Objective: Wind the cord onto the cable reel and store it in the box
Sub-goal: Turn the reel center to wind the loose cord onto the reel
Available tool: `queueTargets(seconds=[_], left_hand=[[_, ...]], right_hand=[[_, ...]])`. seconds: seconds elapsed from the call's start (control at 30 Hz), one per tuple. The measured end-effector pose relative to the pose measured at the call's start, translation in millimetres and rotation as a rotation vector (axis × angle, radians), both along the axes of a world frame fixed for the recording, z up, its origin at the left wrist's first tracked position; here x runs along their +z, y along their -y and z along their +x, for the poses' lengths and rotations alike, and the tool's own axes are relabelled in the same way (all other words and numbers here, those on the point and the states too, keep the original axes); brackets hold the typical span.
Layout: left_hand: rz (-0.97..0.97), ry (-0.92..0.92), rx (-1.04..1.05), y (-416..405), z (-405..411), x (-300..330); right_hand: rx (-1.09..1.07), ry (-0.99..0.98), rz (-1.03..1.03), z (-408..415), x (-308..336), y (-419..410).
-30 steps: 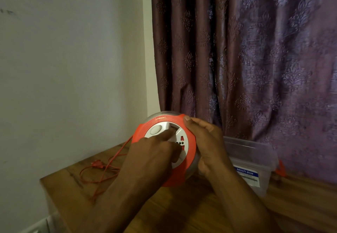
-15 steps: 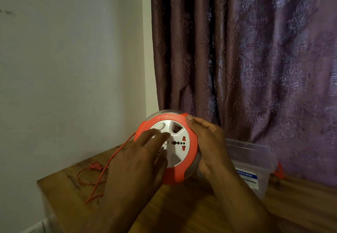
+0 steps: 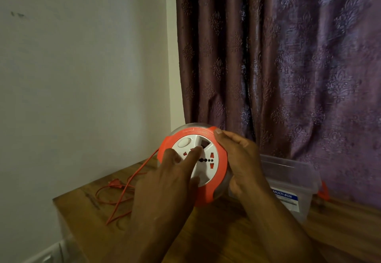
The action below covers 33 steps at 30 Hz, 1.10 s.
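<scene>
Orange-rimmed round cable reel with a white socket face is held tilted above the wooden table, facing the camera. Right hand grips its right edge, thumb on the orange rim. Left hand lies on the white face, fingers extended, one fingertip at the wedge-shaped recess. Thin orange cord trails from the reel's left side and lies in loose loops on the table, mostly unwound. Clear plastic box stands just right of the reel, behind the right hand; its blue label reads "MULTI-BOX".

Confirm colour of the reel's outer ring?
Orange ring around a white socket face, clearest in the head view.
</scene>
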<state>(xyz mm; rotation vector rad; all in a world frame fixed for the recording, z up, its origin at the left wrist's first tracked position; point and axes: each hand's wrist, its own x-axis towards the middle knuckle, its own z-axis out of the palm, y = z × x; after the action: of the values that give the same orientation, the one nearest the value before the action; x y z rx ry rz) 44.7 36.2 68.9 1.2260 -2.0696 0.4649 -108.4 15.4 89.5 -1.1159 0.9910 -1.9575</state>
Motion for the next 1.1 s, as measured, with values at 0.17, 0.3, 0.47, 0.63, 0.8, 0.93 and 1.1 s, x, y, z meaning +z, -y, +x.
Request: queueTargets(seconds=[0.17,0.3,0.47,0.63,0.8,0.93,1.1], left_hand=[[0.043,-0.028,-0.024,4.7,-3.8,-2.7],[0.049,-0.037,0.014,8.6,-12.6,-3.1],[0.083,-0.041,0.052,6.9,-27.2,-1.0],[0.084,-0.005,0.029,7.3,-25.3,-0.8],[0.081,0.043,0.010,5.0,-21.3,0.0],[0.025,0.054,-0.018,3.7,-19.6,1.4],[-0.016,0.077,-0.038,5.0,-20.4,4.8]], right_hand=[[0.000,-0.021,-0.011,1.0,0.1,-0.5],[-0.020,-0.053,-0.019,-1.0,0.1,-1.6],[-0.017,-0.048,-0.016,-7.1,1.3,-2.3],[-0.001,-0.036,-0.023,-7.9,2.5,0.3],[0.006,-0.018,-0.011,-3.5,0.7,2.0],[0.013,-0.024,-0.007,-4.0,0.9,3.1],[0.031,-0.040,-0.024,-3.4,-0.3,5.0]])
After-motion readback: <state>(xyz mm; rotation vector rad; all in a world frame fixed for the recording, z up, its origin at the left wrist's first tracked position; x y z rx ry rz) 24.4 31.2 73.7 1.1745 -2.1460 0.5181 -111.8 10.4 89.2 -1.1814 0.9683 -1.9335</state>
